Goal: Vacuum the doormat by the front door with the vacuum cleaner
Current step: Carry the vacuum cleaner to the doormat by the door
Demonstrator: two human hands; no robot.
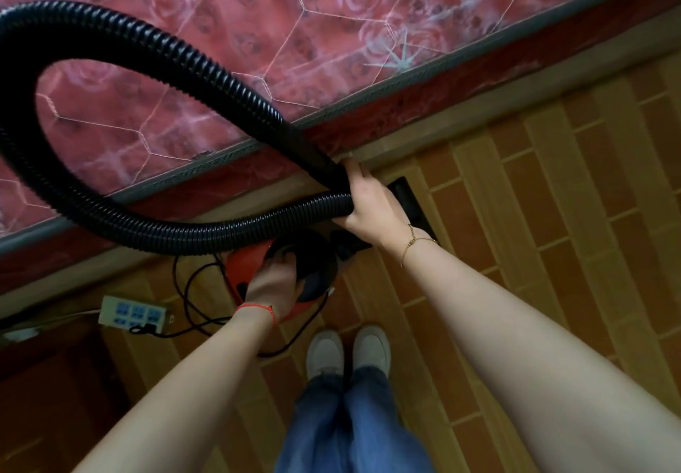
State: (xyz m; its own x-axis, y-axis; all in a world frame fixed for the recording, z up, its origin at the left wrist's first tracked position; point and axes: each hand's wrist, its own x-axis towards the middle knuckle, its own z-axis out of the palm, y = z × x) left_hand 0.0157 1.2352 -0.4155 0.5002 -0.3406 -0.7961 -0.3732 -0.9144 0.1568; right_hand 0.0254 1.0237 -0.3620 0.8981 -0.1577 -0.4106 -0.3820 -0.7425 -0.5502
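We're looking straight down at our own arms here. Our left hand point(272, 284) is wrapped over the top of the little red-and-black vacuum cleaner point(294, 270), fingers point(285, 260) curled around the black handle part, so that one's definitely gripping it. There's a red string bracelet point(258, 311) on that wrist.

Our right hand point(372, 203) has hold of the black ribbed hose point(121, 104) right where the two runs of it cross, fingers closed around the smooth cuff end and the ribbed part together. A thin gold bracelet point(414, 244) sits on that wrist. The hose swings out in a big loop over the mattress point(331, 30), the pink-red one with the rose print and stitched hexagons, then comes back along the mattress edge to the hand.

Just past the right hand a flat black nozzle point(411, 201) pokes out over the floor point(552, 178), which is wood-pattern in tan and brown strips. Can't really tell if the nozzle is touching the floor or just above it.

The vacuum's black cord point(191, 310) curls down to a white power strip point(136, 313) lying on the floor to the left, beside the bed. Our white shoes point(348, 351) and blue jeans point(350, 424) are at the bottom. No doormat that we can pick out from this angle.
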